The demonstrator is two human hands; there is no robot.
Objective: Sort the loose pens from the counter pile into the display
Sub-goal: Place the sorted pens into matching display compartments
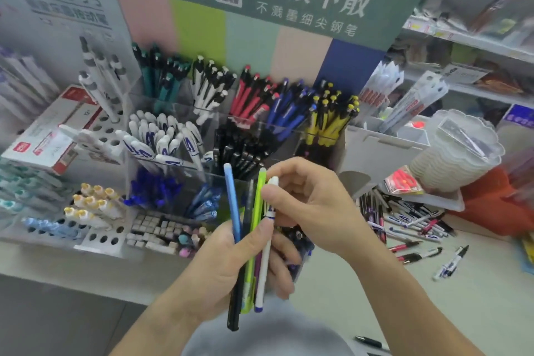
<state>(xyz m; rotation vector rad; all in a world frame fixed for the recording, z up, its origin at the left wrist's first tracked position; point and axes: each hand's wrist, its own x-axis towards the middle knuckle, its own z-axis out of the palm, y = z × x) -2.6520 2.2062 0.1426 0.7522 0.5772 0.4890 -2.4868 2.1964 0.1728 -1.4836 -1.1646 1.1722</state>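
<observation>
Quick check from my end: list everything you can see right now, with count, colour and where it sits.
held pens: about four; blue, black, lime, white; bunched upright in left hand
display: one, clear compartments; teal, white, red, blue, yellow and black pens sorted inside
counter pile: many loose pens, mixed colours; counter, right of display
erasers: many, pale; tray at display's front
plastic cups: one stack, clear; right of display
red box: one; left
left hand: grips the bunch
right hand: pinches the white pen's top
</observation>
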